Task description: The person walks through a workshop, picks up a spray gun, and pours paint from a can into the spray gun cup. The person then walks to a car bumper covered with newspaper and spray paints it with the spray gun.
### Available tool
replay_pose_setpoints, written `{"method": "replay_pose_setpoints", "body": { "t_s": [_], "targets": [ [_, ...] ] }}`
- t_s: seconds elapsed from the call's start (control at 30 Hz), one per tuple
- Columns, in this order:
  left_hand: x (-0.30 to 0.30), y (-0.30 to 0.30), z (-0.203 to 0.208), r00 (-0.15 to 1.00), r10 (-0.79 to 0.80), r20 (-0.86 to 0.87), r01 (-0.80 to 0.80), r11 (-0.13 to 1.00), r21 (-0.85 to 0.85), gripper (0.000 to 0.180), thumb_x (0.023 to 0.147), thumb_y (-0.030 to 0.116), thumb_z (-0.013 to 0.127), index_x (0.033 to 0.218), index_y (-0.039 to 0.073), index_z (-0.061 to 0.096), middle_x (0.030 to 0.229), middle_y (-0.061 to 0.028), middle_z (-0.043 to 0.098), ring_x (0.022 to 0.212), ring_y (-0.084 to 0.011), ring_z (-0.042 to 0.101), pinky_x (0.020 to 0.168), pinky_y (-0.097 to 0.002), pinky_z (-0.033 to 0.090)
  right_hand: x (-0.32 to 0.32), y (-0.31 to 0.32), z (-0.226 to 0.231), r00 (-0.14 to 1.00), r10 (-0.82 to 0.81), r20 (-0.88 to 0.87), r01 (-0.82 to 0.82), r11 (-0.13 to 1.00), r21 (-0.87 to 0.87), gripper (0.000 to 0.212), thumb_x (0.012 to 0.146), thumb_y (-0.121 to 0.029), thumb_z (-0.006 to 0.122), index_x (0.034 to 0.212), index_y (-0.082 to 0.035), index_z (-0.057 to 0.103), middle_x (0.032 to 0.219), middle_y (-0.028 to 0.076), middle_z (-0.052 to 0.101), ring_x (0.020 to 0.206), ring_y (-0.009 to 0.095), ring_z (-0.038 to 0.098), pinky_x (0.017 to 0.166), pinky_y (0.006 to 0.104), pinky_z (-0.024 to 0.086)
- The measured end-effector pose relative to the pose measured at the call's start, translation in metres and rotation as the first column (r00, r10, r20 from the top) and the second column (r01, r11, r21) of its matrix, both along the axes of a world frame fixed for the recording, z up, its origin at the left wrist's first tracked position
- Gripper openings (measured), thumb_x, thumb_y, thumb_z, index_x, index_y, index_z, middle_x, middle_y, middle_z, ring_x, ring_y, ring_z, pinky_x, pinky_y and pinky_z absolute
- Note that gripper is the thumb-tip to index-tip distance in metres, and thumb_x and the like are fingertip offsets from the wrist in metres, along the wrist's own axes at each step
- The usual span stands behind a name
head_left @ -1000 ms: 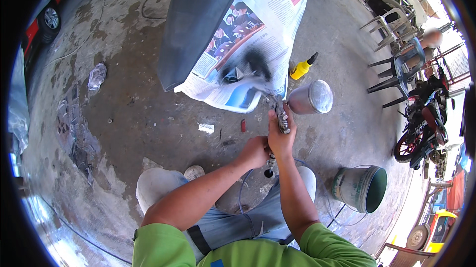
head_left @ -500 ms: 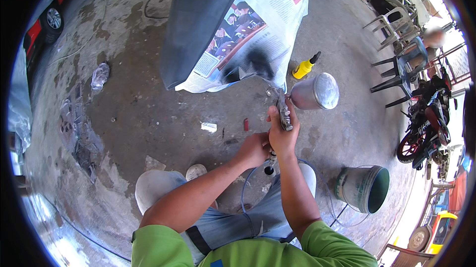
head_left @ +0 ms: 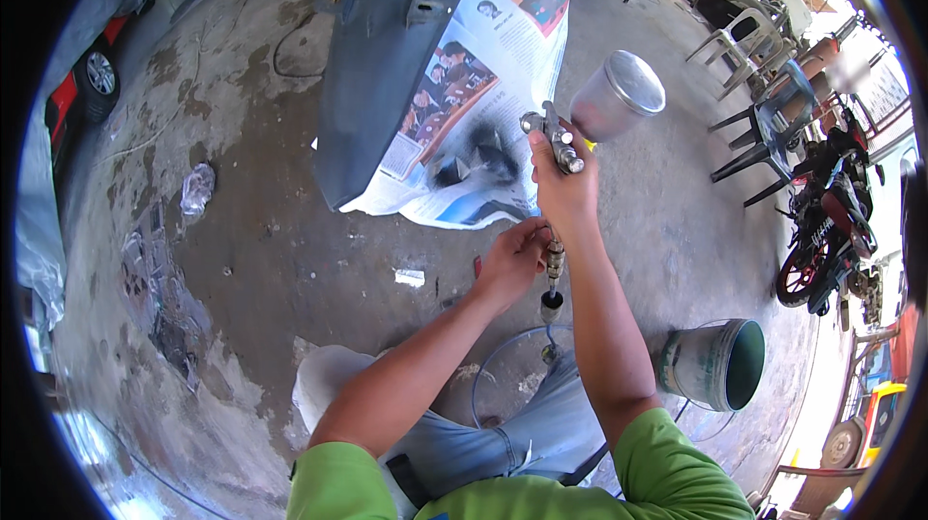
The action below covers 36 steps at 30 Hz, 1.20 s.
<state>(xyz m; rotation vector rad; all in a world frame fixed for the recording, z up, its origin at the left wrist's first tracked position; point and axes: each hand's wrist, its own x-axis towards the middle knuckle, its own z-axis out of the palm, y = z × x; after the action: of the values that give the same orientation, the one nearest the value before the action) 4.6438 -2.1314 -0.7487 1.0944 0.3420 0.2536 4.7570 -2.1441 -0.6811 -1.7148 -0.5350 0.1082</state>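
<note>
My right hand [head_left: 568, 189] is wrapped around the handle of a metal spray gun [head_left: 555, 136], raised in front of me. A silvery paint cup [head_left: 617, 100] is joined to the gun's right side and tilts. Beneath the handle hangs a brass-coloured air fitting [head_left: 555, 259]. My left hand [head_left: 515, 262] has its fingers pinched at the handle's lower end, beside this fitting; the exact contact is hidden. Beyond the gun stands a dark grey panel [head_left: 387, 66], its right side masked with printed newspaper [head_left: 527, 37] that carries a black sprayed patch near its lower edge.
A blue air hose [head_left: 476, 385] loops down by my legs. To the right lies a tipped bucket [head_left: 691, 365]. Plastic chairs [head_left: 773, 138] and a motorcycle [head_left: 826, 220] stand farther right, with a blurred person nearby. Crumpled plastic [head_left: 197, 188] lies on the concrete at left.
Both hands have moved up and away from me with the spray gun, nearer the newspaper. The paint cup rose too and now mostly hides the yellow bottle. My view has shifted slightly.
</note>
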Motion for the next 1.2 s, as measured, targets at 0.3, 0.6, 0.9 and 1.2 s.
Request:
{"method": "replay_pose_setpoints", "body": {
  "t_s": [0.3, 0.6, 0.9, 1.2],
  "targets": [
    [0.005, 0.005, 0.005, 0.999, 0.053, 0.003, -0.053, 0.999, 0.008, 0.027, 0.106, 0.017, 0.054, 0.125, 0.003, 0.066, 0.084, 0.0015, 0.065, 0.07, -0.0056, 0.055, 0.064, -0.0245, 0.048, -0.004, 0.011, 0.018, 0.997, 0.028, 0.072, -0.022, 0.996, -0.088, 0.04, 0.095, -0.029, 0.076, 0.121, 0.0, 0.066, 0.079, 0.0, 0.064, 0.066, 0.005, 0.051, 0.058, 0.0239, 0.042],
    [-0.005, 0.003, 0.009, 0.998, 0.066, 0.009, -0.067, 0.988, 0.142, 0.022, 0.102, 0.009, 0.053, 0.114, 0.0, 0.07, 0.085, -0.0023, 0.07, 0.075, -0.0085, 0.064, 0.066, -0.0262, 0.053, -0.022, 0.001, 0.031, 0.999, 0.018, -0.051, -0.022, 0.996, -0.082, 0.041, 0.096, -0.031, 0.072, 0.124, -0.002, 0.064, 0.08, 0.002, 0.067, 0.066, 0.008, 0.063, 0.047, 0.0254, 0.044],
    [-0.017, -0.015, 0.013, 0.965, -0.208, 0.158, 0.192, 0.975, 0.11, 0.023, 0.105, 0.008, 0.05, 0.115, 0.0, 0.07, 0.097, -0.0066, 0.071, 0.09, -0.015, 0.072, 0.072, -0.0301, 0.062, -0.049, -0.042, 0.071, 0.973, 0.179, -0.148, -0.19, 0.98, -0.063, 0.053, 0.096, -0.031, 0.073, 0.132, 0.006, 0.06, 0.079, 0.002, 0.064, 0.067, 0.007, 0.057, 0.06, 0.024, 0.047],
    [-0.064, -0.033, 0.04, 0.954, -0.293, 0.066, 0.281, 0.949, 0.145, 0.021, 0.103, 0.016, 0.061, 0.106, -0.001, 0.073, 0.09, -0.0047, 0.074, 0.081, -0.012, 0.072, 0.066, -0.0271, 0.06, -0.087, -0.085, 0.083, 0.925, 0.309, -0.222, -0.345, 0.927, -0.146, 0.05, 0.098, -0.025, 0.071, 0.138, 0.002, 0.059, 0.073, -0.004, 0.057, 0.066, 0.004, 0.05, 0.059, 0.0223, 0.042]
  ]
}}
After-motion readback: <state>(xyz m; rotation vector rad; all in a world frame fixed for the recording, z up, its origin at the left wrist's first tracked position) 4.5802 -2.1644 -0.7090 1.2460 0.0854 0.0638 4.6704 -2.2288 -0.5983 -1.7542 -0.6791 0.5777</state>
